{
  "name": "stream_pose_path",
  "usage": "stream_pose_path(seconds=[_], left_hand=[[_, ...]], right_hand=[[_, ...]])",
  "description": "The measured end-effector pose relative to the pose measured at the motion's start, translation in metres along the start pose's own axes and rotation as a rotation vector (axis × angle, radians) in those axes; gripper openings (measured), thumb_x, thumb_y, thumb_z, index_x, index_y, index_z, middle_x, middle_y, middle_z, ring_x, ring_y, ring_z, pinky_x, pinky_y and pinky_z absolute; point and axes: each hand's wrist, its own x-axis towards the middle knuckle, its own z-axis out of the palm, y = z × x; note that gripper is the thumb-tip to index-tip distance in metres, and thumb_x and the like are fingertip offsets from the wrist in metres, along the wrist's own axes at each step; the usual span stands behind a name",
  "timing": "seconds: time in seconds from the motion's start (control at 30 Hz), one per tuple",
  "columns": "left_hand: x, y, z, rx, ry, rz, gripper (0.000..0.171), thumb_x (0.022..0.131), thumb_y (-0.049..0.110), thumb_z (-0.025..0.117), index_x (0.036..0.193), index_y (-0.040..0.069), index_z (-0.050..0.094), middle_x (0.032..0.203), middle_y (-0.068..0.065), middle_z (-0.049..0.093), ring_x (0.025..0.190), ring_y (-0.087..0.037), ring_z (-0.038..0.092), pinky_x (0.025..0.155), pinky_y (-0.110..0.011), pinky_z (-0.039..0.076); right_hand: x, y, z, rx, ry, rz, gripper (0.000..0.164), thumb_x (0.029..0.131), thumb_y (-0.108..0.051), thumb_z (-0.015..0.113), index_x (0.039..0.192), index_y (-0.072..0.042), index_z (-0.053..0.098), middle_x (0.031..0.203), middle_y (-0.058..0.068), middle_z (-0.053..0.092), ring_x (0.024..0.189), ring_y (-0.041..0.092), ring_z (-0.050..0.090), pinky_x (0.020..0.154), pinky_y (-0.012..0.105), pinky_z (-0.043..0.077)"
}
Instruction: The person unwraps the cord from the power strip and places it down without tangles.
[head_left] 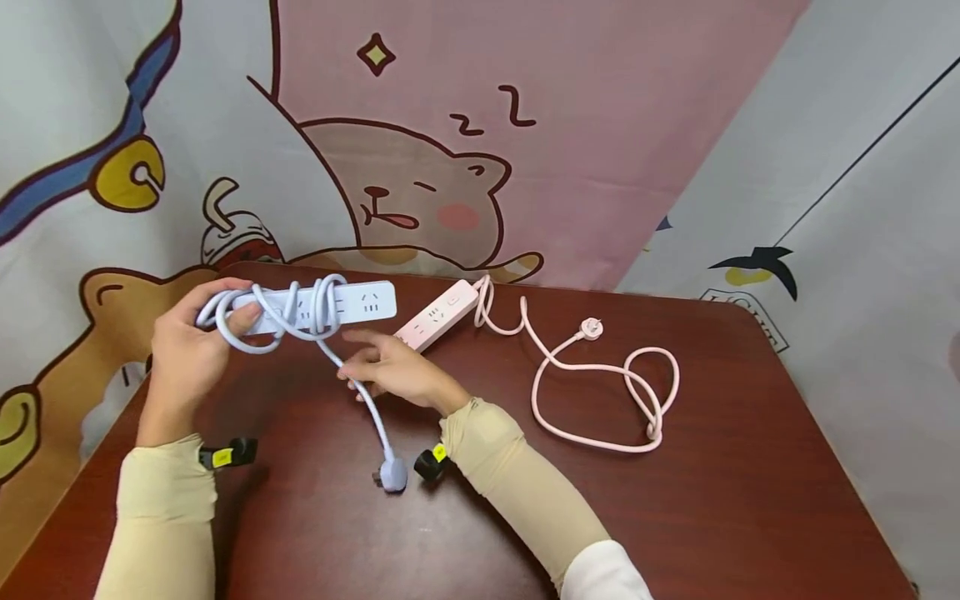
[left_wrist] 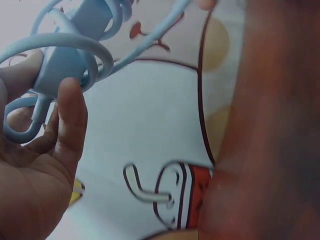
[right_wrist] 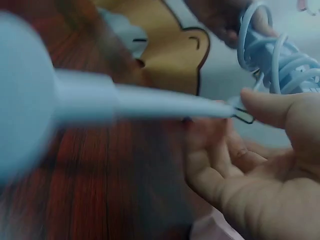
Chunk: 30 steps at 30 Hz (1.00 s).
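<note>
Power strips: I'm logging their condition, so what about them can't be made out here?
Head view: part of the blue strip's socket face, covered by loops of blue cord.
Head view: the pink strip's near end, hidden by the right hand.
Left wrist view: the blue strip's far end, cut off by the top edge.
Right wrist view: the blue plug, blurred and cut off by the left edge.
</note>
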Motion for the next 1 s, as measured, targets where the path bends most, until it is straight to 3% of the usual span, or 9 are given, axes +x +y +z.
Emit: stream_pose_path(seconds=[0.07,0.13,0.27,0.37,0.47,0.57,0.7,0.83,1.0], left_hand=[[0.002,0.009,0.01,-0.05,-0.007,0.005,0.036,0.09,0.015,0.078,0.125,0.01,0.07,0.102,0.024,0.066,0.092,-0.002,0.058,0.074,-0.009,0.046],[0.003,0.02,0.02,-0.14,-0.021,0.009,0.035,0.09,0.012,0.078,0.124,0.008,0.07,0.103,0.019,0.068,0.091,-0.005,0.061,0.074,-0.009,0.051],[0.006,0.043,0.041,-0.241,-0.026,0.049,0.035,0.089,0.01,0.078,0.123,0.007,0.071,0.102,0.014,0.07,0.089,-0.006,0.065,0.074,-0.011,0.054],[0.006,0.06,0.057,-0.266,-0.013,0.1,0.033,0.089,0.011,0.079,0.121,0.007,0.072,0.099,0.015,0.07,0.089,-0.005,0.065,0.075,-0.012,0.052],[0.004,0.077,0.074,-0.354,-0.023,0.113,0.031,0.089,0.01,0.079,0.119,0.006,0.073,0.099,0.012,0.072,0.089,-0.007,0.067,0.075,-0.014,0.054],[0.002,0.091,0.087,-0.469,-0.049,0.109,0.03,0.088,0.01,0.079,0.117,0.006,0.074,0.1,0.007,0.073,0.091,-0.011,0.067,0.075,-0.017,0.055],[-0.004,0.102,0.101,-0.57,-0.123,0.142,0.03,0.087,0.009,0.08,0.117,0.005,0.074,0.102,0.002,0.074,0.091,-0.016,0.067,0.075,-0.021,0.058],[-0.007,0.107,0.115,-0.57,-0.227,0.176,0.034,0.088,0.009,0.079,0.122,0.006,0.072,0.102,0.004,0.075,0.09,-0.012,0.07,0.076,-0.021,0.058],[-0.007,0.104,0.126,-0.483,-0.34,0.181,0.037,0.091,0.016,0.078,0.127,0.012,0.071,0.102,0.009,0.075,0.088,-0.009,0.072,0.076,-0.022,0.059]], right_hand=[[-0.014,-0.002,-0.004,-0.001,-0.012,-0.012,0.053,0.103,-0.002,0.055,0.153,0.0,0.038,0.097,0.015,0.062,0.071,0.02,0.066,0.062,0.028,0.058],[-0.029,-0.007,-0.008,-0.053,0.024,-0.047,0.046,0.105,-0.004,0.051,0.15,0.0,0.044,0.083,0.01,0.054,0.057,0.011,0.056,0.054,0.024,0.051],[-0.06,-0.024,-0.019,-0.435,0.257,-0.205,0.036,0.104,-0.014,0.054,0.139,-0.008,0.061,0.077,0.004,0.06,0.062,0.005,0.05,0.059,0.022,0.042],[-0.083,-0.04,-0.031,-0.68,0.471,-0.299,0.03,0.103,-0.019,0.058,0.129,-0.011,0.07,0.09,0.002,0.071,0.077,0.007,0.055,0.072,0.022,0.045],[-0.106,-0.056,-0.045,-0.777,0.575,-0.361,0.026,0.102,-0.019,0.059,0.121,-0.01,0.074,0.097,0.008,0.077,0.08,0.015,0.06,0.075,0.03,0.05],[-0.126,-0.068,-0.061,-0.831,0.637,-0.398,0.024,0.1,-0.019,0.062,0.117,-0.01,0.077,0.106,0.005,0.079,0.085,0.014,0.063,0.08,0.033,0.053],[-0.147,-0.074,-0.088,-0.816,0.697,-0.396,0.019,0.098,-0.016,0.067,0.109,-0.006,0.079,0.086,0.007,0.076,0.066,0.012,0.054,0.065,0.029,0.047],[-0.163,-0.075,-0.111,-0.763,0.757,-0.332,0.017,0.095,-0.009,0.065,0.102,-0.004,0.08,0.074,0.009,0.07,0.052,0.008,0.039,0.051,0.025,0.035],[-0.172,-0.078,-0.126,-0.714,0.8,-0.298,0.019,0.096,-0.018,0.068,0.109,-0.012,0.08,0.089,0.009,0.077,0.061,0.006,0.055,0.058,0.022,0.045]])
